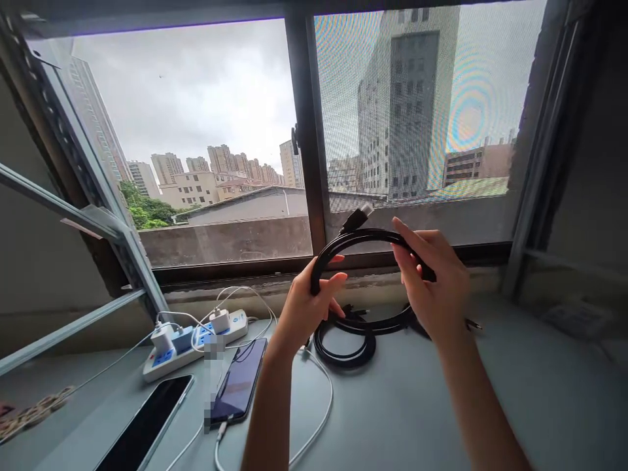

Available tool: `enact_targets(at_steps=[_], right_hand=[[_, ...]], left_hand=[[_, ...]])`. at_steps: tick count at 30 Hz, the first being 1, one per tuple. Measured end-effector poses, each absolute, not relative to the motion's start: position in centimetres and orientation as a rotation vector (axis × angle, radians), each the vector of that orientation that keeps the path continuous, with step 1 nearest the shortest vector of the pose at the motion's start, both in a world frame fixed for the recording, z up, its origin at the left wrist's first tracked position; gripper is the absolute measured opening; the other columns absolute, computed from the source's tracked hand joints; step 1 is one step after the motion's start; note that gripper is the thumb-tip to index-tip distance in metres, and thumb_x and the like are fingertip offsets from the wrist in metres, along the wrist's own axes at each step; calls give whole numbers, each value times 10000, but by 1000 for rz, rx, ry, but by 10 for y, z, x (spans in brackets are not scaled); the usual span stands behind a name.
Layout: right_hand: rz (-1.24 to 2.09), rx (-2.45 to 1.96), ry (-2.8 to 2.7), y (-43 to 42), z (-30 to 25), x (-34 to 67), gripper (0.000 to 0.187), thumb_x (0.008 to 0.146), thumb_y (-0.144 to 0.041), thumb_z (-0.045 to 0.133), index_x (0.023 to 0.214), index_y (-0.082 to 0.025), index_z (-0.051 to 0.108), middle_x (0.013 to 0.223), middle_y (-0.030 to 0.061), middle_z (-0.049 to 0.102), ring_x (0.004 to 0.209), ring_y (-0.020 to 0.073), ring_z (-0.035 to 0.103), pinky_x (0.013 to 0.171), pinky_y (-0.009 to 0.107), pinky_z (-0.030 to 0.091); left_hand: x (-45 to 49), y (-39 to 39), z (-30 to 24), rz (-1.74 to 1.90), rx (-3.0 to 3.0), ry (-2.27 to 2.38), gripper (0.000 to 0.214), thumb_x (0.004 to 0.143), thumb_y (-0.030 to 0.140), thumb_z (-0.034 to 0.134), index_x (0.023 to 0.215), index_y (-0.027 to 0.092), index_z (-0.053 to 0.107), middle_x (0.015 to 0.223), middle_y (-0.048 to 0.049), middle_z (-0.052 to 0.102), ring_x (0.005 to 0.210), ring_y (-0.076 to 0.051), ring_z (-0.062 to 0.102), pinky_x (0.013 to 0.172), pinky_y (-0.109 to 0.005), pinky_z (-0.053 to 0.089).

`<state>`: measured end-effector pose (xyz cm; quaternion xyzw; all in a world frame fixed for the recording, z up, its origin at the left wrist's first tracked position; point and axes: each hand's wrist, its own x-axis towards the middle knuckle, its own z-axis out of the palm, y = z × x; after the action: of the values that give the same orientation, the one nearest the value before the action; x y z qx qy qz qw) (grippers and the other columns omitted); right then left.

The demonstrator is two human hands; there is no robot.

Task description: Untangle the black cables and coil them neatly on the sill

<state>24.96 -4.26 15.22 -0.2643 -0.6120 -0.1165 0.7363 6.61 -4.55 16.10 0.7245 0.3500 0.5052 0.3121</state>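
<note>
A coil of black HDMI cable (pixel 366 237) is raised above the table between my two hands, its loops forming a wide ring. One metal-tipped plug sticks up from the top of the ring. My left hand (pixel 314 304) grips the ring's left side between thumb and fingers. On the right side, my right hand (pixel 436 281) has its fingers and thumb closed round the loops, with the index finger pointing up. Behind and below lies a second black cable coil (pixel 346 360) on the table. A plug end (pixel 473 325) shows beside my right wrist; which cable it belongs to is unclear.
Left of my arm, two phones (pixel 240 379) lie on the grey table (pixel 392 418). A white power strip (pixel 196 347) holds chargers, with white cords (pixel 330 399) trailing across. Metal shelf bars (pixel 73 333) stand at left. A window (pixel 216 131) closes off the back.
</note>
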Motion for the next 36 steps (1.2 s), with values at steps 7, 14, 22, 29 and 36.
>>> enact_targets(at_steps=[7, 14, 22, 29, 36], right_hand=[[-179, -654, -1383, -37, 151, 248, 288, 904, -206, 535, 1128, -286, 697, 821, 9, 581, 510, 74, 420, 433, 222, 344], [-89, -644, -1505, -32, 147, 248, 267, 912, -222, 526, 1099, -274, 709, 836, 8, 601, 521, 70, 436, 473, 221, 352], [-92, -619, -1647, -28, 140, 239, 285, 927, -190, 510, 1124, -284, 692, 869, 2, 619, 607, 70, 499, 553, 207, 391], [-242, -615, -1599, -37, 143, 242, 269, 913, -180, 535, 1094, -289, 701, 831, -2, 637, 572, 74, 487, 502, 206, 375], [-315, -679, -1559, -44, 144, 243, 189, 890, -238, 578, 1025, -282, 702, 839, 14, 641, 558, 100, 471, 436, 224, 343]], left_hand=[[62, -49, 164, 1174, 1788, 869, 779, 833, 811, 246, 841, 126, 617, 343, 32, 336, 439, -202, 587, 480, -216, 436], [63, -58, 171, 1058, 1595, 873, 615, 861, 725, 385, 686, 151, 519, 342, 28, 327, 410, -191, 558, 451, -202, 417], [66, -55, 169, 1339, 1501, 724, 477, 857, 560, 598, 1144, 244, 387, 517, 102, 375, 287, -51, 250, 282, -107, 179], [74, -52, 165, 1467, 1534, 711, 352, 851, 518, 617, 1018, 238, 484, 497, 81, 419, 282, -54, 262, 255, -107, 166], [81, -60, 164, 1509, 1579, 682, 215, 907, 412, 544, 941, 201, 523, 474, 73, 401, 292, -53, 297, 291, -119, 194]])
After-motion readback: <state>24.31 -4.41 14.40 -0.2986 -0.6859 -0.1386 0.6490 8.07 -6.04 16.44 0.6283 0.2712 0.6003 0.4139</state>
